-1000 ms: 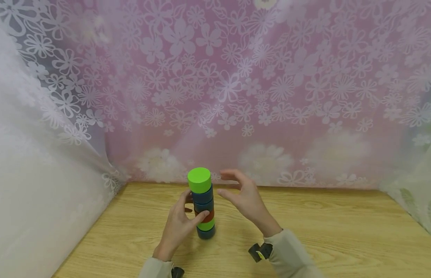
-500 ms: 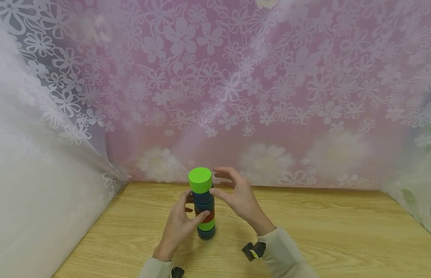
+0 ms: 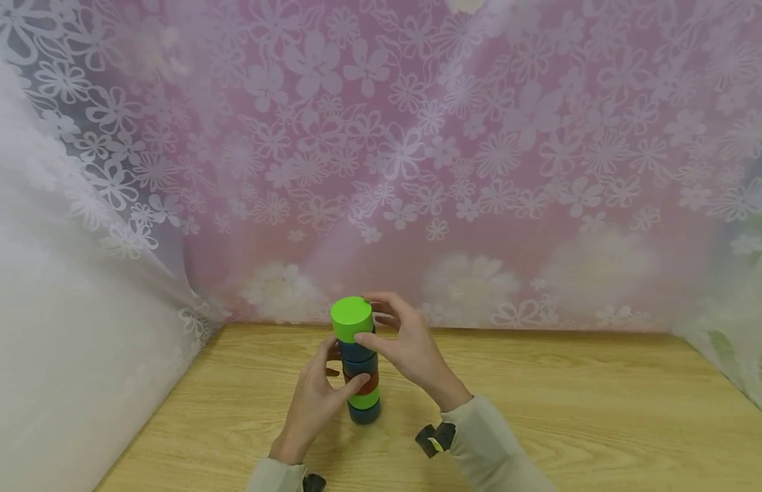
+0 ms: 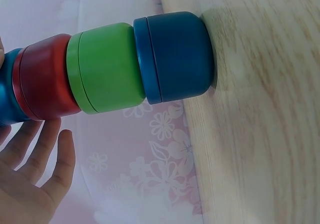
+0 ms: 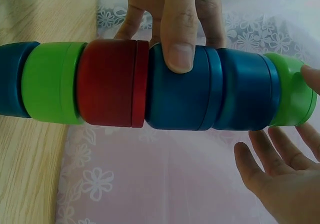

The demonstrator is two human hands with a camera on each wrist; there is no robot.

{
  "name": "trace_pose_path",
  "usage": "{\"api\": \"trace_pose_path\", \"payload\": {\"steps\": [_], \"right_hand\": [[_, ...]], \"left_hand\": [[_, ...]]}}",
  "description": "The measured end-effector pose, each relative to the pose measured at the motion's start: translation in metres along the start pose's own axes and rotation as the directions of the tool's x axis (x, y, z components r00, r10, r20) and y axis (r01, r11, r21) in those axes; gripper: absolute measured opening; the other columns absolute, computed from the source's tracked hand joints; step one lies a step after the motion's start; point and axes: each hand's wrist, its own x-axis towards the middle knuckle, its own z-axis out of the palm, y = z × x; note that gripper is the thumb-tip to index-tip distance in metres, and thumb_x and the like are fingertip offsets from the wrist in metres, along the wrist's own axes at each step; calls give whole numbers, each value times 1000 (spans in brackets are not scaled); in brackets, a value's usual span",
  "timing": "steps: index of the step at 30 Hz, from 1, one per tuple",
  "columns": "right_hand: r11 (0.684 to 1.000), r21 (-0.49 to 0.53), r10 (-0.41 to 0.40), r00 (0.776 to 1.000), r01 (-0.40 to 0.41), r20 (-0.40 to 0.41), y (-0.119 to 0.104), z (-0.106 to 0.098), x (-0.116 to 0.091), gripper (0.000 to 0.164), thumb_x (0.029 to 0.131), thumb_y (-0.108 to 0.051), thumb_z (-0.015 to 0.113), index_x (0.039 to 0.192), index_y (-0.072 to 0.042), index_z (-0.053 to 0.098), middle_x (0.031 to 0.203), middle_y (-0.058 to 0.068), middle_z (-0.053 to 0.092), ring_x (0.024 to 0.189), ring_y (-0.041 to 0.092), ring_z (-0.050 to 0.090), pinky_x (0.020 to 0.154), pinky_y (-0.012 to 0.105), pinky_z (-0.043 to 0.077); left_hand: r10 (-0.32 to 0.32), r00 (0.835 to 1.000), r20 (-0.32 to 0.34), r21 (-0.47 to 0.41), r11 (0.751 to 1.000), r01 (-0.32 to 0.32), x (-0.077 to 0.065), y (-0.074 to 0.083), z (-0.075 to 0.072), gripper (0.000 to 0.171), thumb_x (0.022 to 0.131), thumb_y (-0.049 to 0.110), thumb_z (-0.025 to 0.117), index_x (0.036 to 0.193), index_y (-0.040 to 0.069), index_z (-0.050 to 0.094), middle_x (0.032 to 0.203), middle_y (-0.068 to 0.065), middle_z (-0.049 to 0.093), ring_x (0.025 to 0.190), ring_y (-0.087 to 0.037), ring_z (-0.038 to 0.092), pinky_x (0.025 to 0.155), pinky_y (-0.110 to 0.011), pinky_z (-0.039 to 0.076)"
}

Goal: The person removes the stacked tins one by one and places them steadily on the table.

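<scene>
A straight, upright column of round lidded jars stands on the wooden table. From the bottom come a blue jar (image 4: pixel 181 56), a green jar (image 4: pixel 111 67), a red jar (image 5: pixel 107 83), two blue jars (image 5: pixel 182 106) and a green jar (image 3: pixel 350 320) on top. My left hand (image 3: pixel 314 398) holds the column at mid-height, its thumb against the lower of the two blue jars and its fingers round the far side. At the top, my right hand (image 3: pixel 413 345) pinches the green jar, thumb on its near side and fingers behind, partly hidden.
The wooden table (image 3: pixel 571 403) extends to both sides of the column. Flowered pink cloth (image 3: pixel 454 205) hangs along its back edge, and pale cloth (image 3: pixel 79 307) closes off the left. Small black wrist devices (image 3: pixel 434 439) sit at the cuffs.
My right hand has moved left from beside the column, and its thumb and fingers have closed round the top green jar. The left hand and the column have stayed in place.
</scene>
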Motion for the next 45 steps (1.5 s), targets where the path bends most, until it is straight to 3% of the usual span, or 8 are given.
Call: {"api": "trace_pose_path", "payload": {"steps": [8, 20, 31, 38, 45], "right_hand": [[1000, 19, 17, 1000, -17, 11, -3, 3, 3, 52, 89, -1, 77, 136, 0, 56, 133, 14, 61, 125, 32, 58, 106, 50, 45], [998, 37, -52, 999, 52, -10, -3, 3, 5, 41, 88, 3, 77, 126, 3, 62, 134, 20, 57, 123, 34, 58, 103, 40, 49], [995, 57, -83, 996, 84, -33, 0, -6, 2, 34, 88, 6, 75, 120, 6, 63, 135, 21, 56, 123, 36, 58, 103, 42, 48], [997, 58, -52, 996, 56, -69, -1, -14, 0, 36, 85, 7, 77, 119, 6, 64, 137, 20, 56, 125, 37, 57, 103, 39, 48], [999, 35, -30, 996, 33, -81, 5, -21, -4, 36, 86, 6, 78, 119, 4, 65, 139, 19, 57, 125, 36, 58, 103, 46, 48]], "left_hand": [[24, 1000, 2, 5, 1000, -24, -1, -2, 1, 69, 84, 14, 85, 142, 3, 49, 116, -9, 68, 102, -26, 66, 77, -51, 57], [24, 1000, 3, 0, 1000, -24, -1, -1, 0, 70, 85, 15, 85, 143, 3, 48, 119, -9, 67, 104, -27, 65, 78, -52, 57], [11, 1000, 1, 4, 1000, -11, -1, -1, -1, 69, 85, 15, 85, 143, 3, 48, 121, -11, 66, 103, -27, 66, 77, -50, 57], [37, 999, -2, 29, 999, -37, -1, -2, 0, 66, 87, 18, 83, 142, 2, 49, 120, -12, 67, 102, -27, 66, 76, -43, 57], [30, 1000, 3, 17, 999, -30, 0, -2, 0, 64, 89, 22, 82, 142, 3, 50, 121, -12, 66, 104, -29, 65, 77, -46, 57]]}}
